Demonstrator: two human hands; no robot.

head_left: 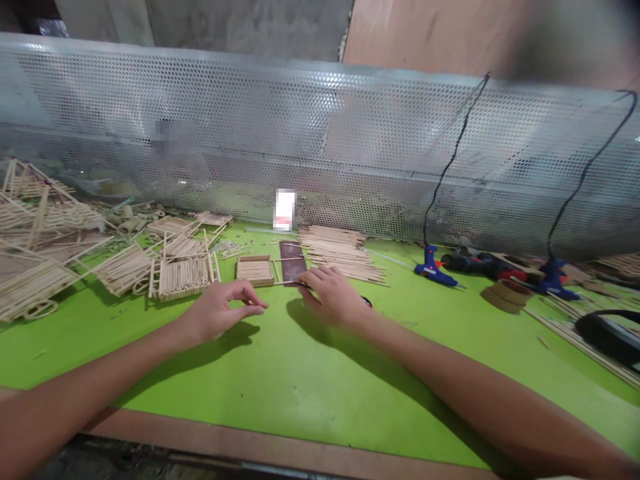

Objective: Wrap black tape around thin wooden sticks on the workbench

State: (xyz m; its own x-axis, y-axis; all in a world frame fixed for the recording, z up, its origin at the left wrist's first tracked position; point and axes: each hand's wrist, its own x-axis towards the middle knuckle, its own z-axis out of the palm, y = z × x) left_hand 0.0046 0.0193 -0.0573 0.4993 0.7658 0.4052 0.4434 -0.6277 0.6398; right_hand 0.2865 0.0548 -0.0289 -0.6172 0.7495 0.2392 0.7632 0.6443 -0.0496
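Observation:
My left hand (227, 308) hovers over the green table, thumb and forefinger brought together in a pinch; whatever may be between the tips is too small to see. To its right, my right hand (333, 295) curls around a dark tool with a looped handle (367, 301), mostly hidden by the palm. Its fingertips are close to the lower end of a dark brown strip (293, 262). A small stick tray (254, 271) sits left of the strip, with thin sticks running from it across the strip. Behind my right hand lies a pile of thin wooden sticks (337, 250).
Several stick-built frames (183, 279) crowd the left side. Two blue glue guns (433, 268) with hanging black cords are on the right, near a brown tape roll (505, 295) and a black object (607, 337). A perforated metal screen (300, 133) borders the table's back.

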